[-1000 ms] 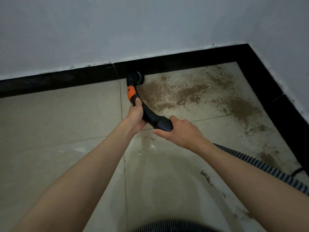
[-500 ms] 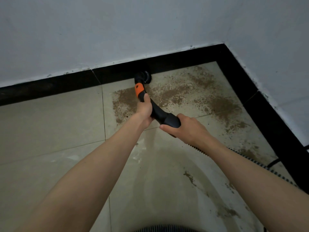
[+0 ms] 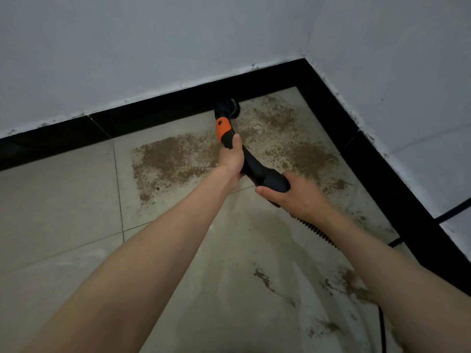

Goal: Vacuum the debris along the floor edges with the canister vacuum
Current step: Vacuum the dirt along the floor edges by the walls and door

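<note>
A black vacuum wand handle (image 3: 257, 169) with an orange collar (image 3: 222, 127) ends in a round black brush nozzle (image 3: 227, 106) that sits against the black baseboard (image 3: 163, 115). My left hand (image 3: 232, 159) grips the wand just below the orange collar. My right hand (image 3: 293, 193) grips the thick rear end of the handle, where the ribbed hose (image 3: 318, 231) leaves it. Brown debris (image 3: 173, 159) lies spread on the beige tiles to the left and right of the wand.
Two white walls meet in a corner (image 3: 304, 59) at the upper right, and black baseboard (image 3: 382, 179) runs along both. Smaller debris patches (image 3: 354, 284) lie near my right forearm. A thin black cable (image 3: 381, 324) crosses the floor at the lower right.
The nozzle has slid right along the baseboard toward the corner, uncovering a debris patch to the left of the wand. Both hands keep the same grip.
</note>
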